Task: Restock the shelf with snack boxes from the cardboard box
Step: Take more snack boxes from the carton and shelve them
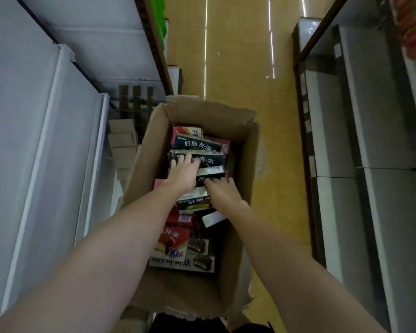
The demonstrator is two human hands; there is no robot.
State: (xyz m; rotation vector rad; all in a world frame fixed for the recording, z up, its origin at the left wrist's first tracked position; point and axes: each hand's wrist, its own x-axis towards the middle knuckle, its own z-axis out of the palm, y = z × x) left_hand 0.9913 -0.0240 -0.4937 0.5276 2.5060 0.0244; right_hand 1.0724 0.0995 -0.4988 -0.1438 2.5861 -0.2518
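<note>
Hands in carton — left hand lies flat-fingered on a dark box, right hand curls onto another box. Advise lifting one box squarely — neighbours are loosely stacked; shelf stands left.

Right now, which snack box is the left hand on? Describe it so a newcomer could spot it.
Start at the open cardboard box on the aisle floor between the shelves. Go to its far half, where the left hand lies. Its fingers rest on a dark snack box with large white lettering, second from the far end, unlike the red boxes around.
</note>
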